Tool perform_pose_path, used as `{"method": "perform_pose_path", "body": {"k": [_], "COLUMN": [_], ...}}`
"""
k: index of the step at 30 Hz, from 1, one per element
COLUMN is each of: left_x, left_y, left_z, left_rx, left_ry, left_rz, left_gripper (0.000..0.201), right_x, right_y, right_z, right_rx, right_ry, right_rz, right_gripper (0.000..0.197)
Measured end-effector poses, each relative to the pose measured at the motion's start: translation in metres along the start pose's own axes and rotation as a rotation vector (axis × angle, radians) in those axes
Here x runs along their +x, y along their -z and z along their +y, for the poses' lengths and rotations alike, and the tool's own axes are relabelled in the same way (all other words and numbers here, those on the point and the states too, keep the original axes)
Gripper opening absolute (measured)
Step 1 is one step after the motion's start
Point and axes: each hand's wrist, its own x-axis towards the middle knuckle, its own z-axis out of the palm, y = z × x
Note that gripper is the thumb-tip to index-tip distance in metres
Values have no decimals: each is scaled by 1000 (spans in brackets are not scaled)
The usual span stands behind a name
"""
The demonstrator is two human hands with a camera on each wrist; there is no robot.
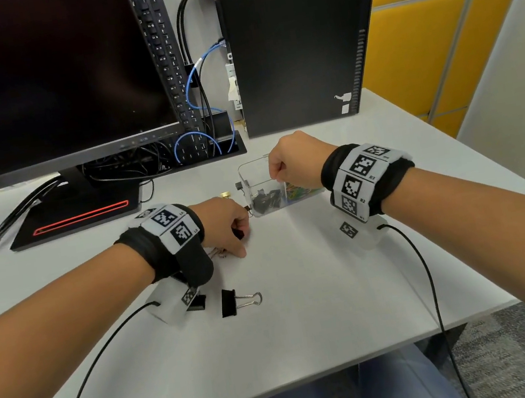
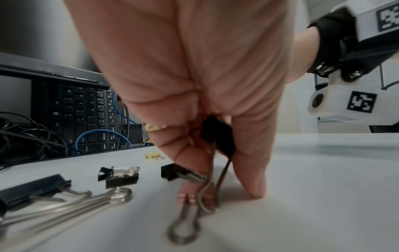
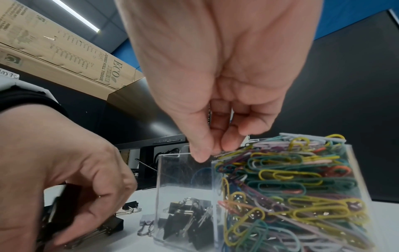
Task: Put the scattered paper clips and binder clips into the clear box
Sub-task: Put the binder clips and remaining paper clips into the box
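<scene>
The clear box (image 1: 245, 175) stands mid-desk with black binder clips (image 3: 190, 220) in its left half and coloured paper clips (image 3: 291, 187) in its right. My right hand (image 1: 280, 175) pinches the box's near wall by the divider, thumb outside and fingertips (image 3: 228, 143) inside. Just left of the box, my left hand (image 1: 240, 232) grips a black binder clip (image 2: 218, 136) whose wire handles hang down, with the thumb tip on the desk. A pinkish clip (image 2: 190, 196) lies under that hand. More black binder clips (image 1: 232, 302) lie nearer to me.
A gold clip (image 1: 225, 194) and a small dark clip (image 1: 238, 186) lie left of the box. Behind stand a monitor (image 1: 42, 78), a propped keyboard (image 1: 169, 66), tangled cables (image 1: 199, 106) and a black computer tower (image 1: 295, 37). The desk edge runs near me.
</scene>
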Motion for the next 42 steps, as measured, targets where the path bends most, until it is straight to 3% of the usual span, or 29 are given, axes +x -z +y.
{"method": "perform_pose_path", "body": {"k": [2, 5, 8, 12, 15, 24, 28, 30, 33, 36, 38, 40, 42], "left_x": [-2, -2, 5, 20, 25, 21, 15, 12, 9, 7, 4, 1, -1], "left_y": [10, 30, 44, 45, 38, 17, 21, 26, 25, 17, 11, 6, 1], "left_z": [-3, -2, 4, 11, 17, 14, 1, -8, -24, -35, -37, -36, -34], "left_rx": [-130, -461, -602, -723, -644, -112, -104, -168, -59, 63, 52, 55, 51], "left_ry": [-12, -21, -49, -12, 19, 25, -12, 40, 171, 317, 345, 325, 293], "left_rz": [104, 395, 644, 774, 747, 658, 636, 641, 444, 128, -14, -63, -38], "left_gripper": [24, 23, 23, 23, 23, 24, 31, 28, 28, 63, 83, 83, 70], "right_x": [0, -1, -2, -1, 0, -2, -2, -1, 1, 4, 7, 8, 7], "right_y": [-1, 0, 0, 2, 3, 4, 2, 1, -1, -2, -4, -5, -5], "right_z": [1, 2, 3, 6, 8, 0, -4, -5, -6, -7, -7, -9, -15], "right_rx": [-2, -4, 10, 58, 70, 50, 43, 27, -8, -41, -64, -99, -128], "right_ry": [-2, 9, 3, -27, -59, -67, -70, -70, -74, -87, -100, -111, -102], "right_rz": [1, 7, 4, 15, 20, -11, -29, -30, -29, -24, -24, -27, 0], "right_gripper": [25, 24, 23, 22, 19, 19, 17, 18, 20, 22, 22, 22, 23]}}
